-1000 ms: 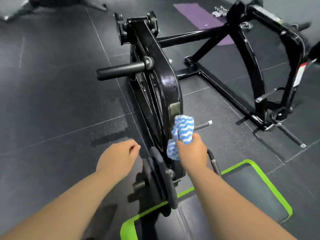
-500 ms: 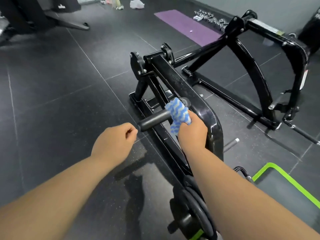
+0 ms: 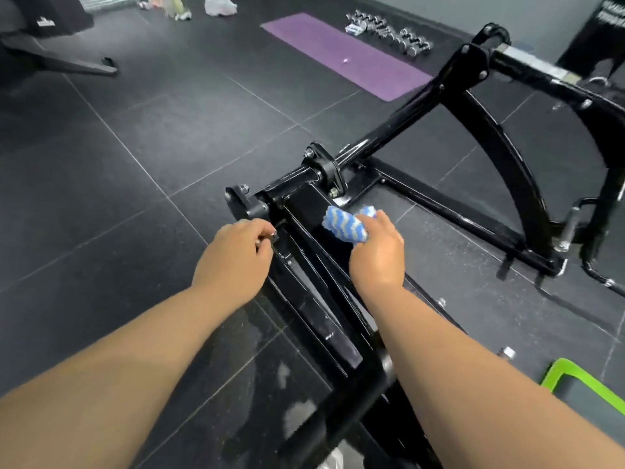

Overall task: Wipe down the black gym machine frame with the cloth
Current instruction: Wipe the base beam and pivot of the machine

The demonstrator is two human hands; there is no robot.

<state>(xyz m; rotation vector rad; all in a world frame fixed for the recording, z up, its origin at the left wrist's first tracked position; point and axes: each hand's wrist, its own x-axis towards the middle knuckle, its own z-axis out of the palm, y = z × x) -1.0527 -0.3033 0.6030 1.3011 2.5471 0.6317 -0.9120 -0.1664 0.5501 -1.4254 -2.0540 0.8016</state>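
Black gym machine frame (image 3: pixel 406 114), standing on the dark tiled floor (image 3: pixel 135 147) and filling the centre and right of the view; its sloping arm runs from the near bottom edge up to a bolted pivot, from which a cross tube rises to the far right. Cloth (image 3: pixel 345 225), blue with pale wavy stripes, bunched and pressed onto the upper face of the sloping arm just below the pivot. Right hand (image 3: pixel 377 253), fingers curled around the cloth, holding it against the frame. Left hand (image 3: pixel 233 260), fingers curled, fingertips at a small bracket on the arm's left side; whether they grip it cannot be told. Both forearms reach in from the lower edge, one on each side of the arm. Beyond the frame, a purple mat (image 3: pixel 345 55) lies flat on the floor, with chrome dumbbells (image 3: pixel 389 32) just behind it. At lower right, the corner of a green-edged pad (image 3: pixel 575 384).
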